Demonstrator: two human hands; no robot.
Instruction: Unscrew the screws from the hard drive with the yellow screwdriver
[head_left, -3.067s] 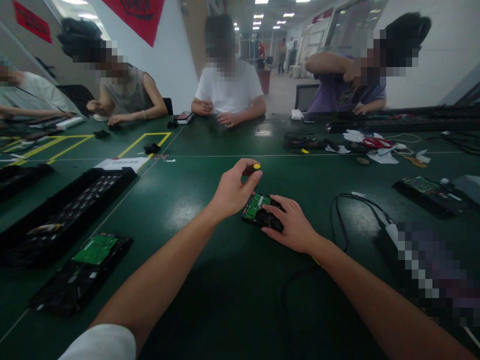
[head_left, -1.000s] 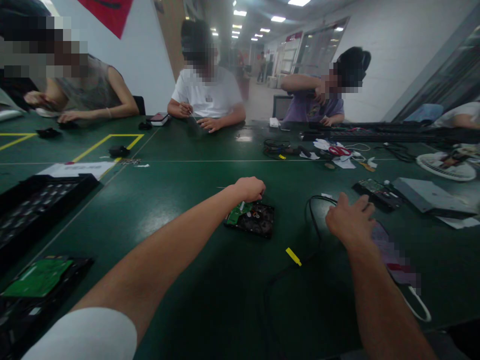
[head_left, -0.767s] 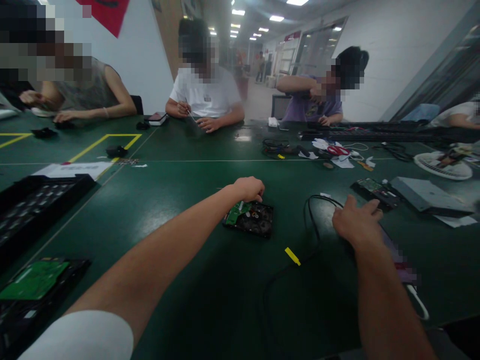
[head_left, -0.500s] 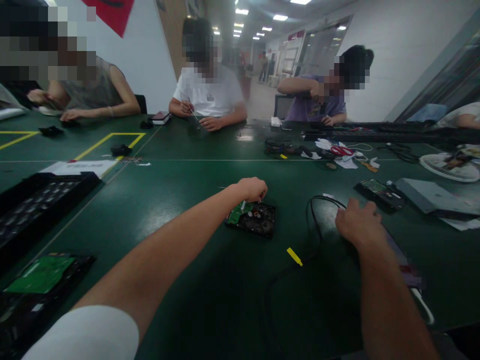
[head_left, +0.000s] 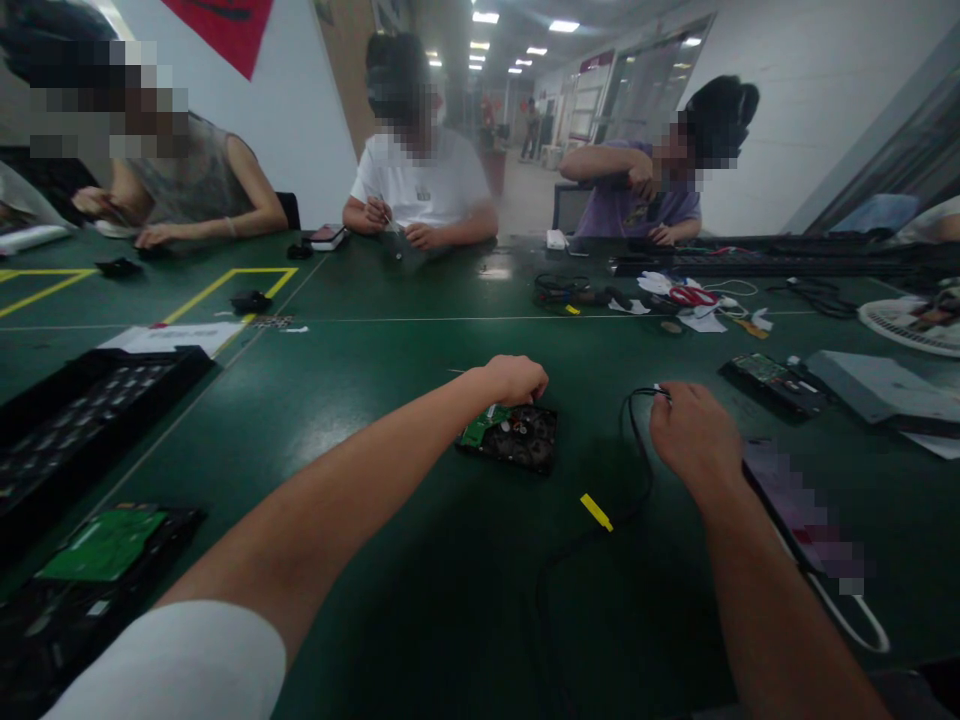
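- Hard drive [head_left: 525, 445] lies well in from the near edge of the worktop [head_left: 420, 570].
- Left hand [head_left: 519, 380] curls at its far edge; grip hidden.
- Right hand [head_left: 697, 432] is at the black cable [head_left: 643, 465]; cannot tell if clamped.

I see the drive [head_left: 517, 440] on the table [head_left: 337, 350], the left hand [head_left: 517, 378] at its far edge. To its right lie the cable [head_left: 643, 450], then the right hand [head_left: 694, 430], then the phone [head_left: 784, 485]. At left, a second drive [head_left: 105, 545] lies before the tray [head_left: 112, 435].
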